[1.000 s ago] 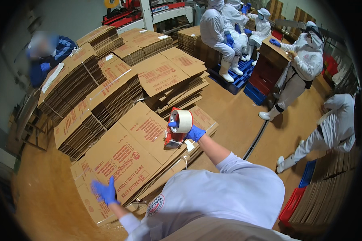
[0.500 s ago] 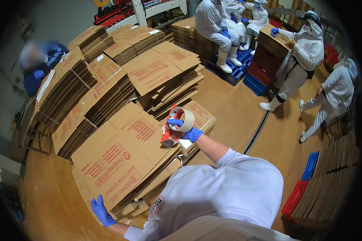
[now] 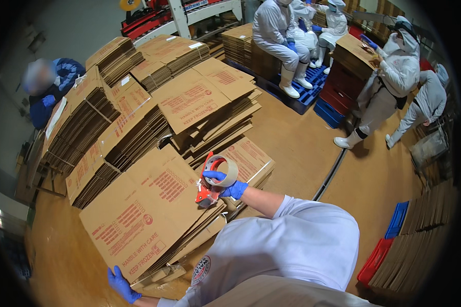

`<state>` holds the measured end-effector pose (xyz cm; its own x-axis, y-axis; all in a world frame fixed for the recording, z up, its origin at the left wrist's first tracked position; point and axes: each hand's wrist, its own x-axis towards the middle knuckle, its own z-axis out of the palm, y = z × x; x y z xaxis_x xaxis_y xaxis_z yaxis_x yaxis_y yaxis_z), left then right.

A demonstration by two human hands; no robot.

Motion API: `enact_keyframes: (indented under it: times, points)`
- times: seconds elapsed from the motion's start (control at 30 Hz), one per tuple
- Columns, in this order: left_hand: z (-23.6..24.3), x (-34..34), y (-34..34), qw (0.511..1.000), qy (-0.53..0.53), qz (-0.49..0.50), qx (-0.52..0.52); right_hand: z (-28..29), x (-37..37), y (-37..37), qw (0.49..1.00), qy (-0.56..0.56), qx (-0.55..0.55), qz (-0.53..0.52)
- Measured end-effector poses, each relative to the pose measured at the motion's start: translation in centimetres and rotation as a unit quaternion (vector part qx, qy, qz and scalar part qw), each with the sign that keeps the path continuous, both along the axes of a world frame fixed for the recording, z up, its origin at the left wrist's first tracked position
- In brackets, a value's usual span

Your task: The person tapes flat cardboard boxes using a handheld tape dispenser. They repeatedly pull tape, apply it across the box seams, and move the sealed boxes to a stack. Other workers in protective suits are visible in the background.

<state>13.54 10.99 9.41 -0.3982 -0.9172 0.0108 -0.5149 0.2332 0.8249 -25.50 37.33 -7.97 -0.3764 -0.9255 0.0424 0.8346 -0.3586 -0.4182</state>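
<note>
My right hand (image 3: 233, 189) grips a red tape dispenser (image 3: 206, 195) with a roll of clear tape (image 3: 229, 176), fingers hooked into it, above stacked flattened brown cartons. My left hand (image 3: 120, 284) is at the lower left corner of the nearest carton stack (image 3: 138, 215), fingers stretched out along its edge and touching it. Red printing covers the top carton. Further stacks (image 3: 194, 97) lie behind it, some bound with straps, some loosely offset.
A person in blue (image 3: 56, 87) leans at the left stacks. Several people in white sit on or by a blue pallet (image 3: 317, 87); another stands at stacked crates (image 3: 330, 110). A person (image 3: 427, 102) bends at right, near red (image 3: 371, 261) and blue crates (image 3: 397, 220). A machine (image 3: 184, 18) stands behind.
My left hand has moved down and left, and the top carton sits further left. My right hand has shifted leftward and down with the dispenser. The person at far right has moved back.
</note>
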Motion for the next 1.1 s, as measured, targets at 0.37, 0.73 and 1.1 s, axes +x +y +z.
enact_keyframes:
  times: [0.37,0.73,1.1]
  points:
    - [5.7,-21.2,5.5,0.897,0.423,-0.077,0.106,0.7,-6.5,8.6,0.946,-0.091,0.089,-0.297]
    - [-8.1,-59.4,5.6,0.908,0.360,-0.173,0.124,4.3,-1.8,22.8,0.856,-0.143,0.090,-0.488]
    - [-6.0,-51.6,2.5,0.909,0.245,-0.337,-0.014,2.5,0.2,21.9,0.871,-0.113,0.145,-0.455]
